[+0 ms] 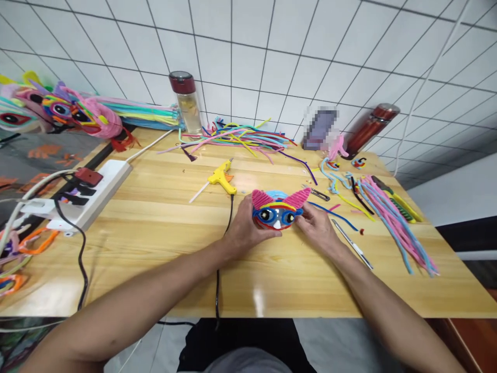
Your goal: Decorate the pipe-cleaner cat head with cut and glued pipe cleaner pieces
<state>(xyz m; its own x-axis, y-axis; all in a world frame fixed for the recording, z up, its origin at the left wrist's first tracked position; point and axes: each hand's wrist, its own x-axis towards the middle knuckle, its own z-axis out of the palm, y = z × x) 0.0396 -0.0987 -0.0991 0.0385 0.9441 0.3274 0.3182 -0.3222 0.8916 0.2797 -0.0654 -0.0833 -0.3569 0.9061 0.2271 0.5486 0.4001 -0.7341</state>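
Note:
Between my hands, a little above the wooden table [186,269], is a pipe-cleaner animal head [276,213] with pink pointed ears, blue-ringed eyes, a white nose and a red lower edge. My left hand [248,228] wraps around its left side, the thumb lying under the chin. At its right side my right hand [316,225] has its fingers bent against the edge by the eye; the fingertips are partly hidden behind the head. A yellow glue gun [222,177] with a white glue stick lies to the left beyond my left hand.
Loose pipe cleaners [244,137] lie along the tiled wall, and a pink and blue bundle [399,223] sits at right beside pliers [404,204]. A silver pen-like tool [352,243] is near my right forearm. A power strip [97,194], glass bottle [188,106], red flask [370,129] and phone [320,129] stand around.

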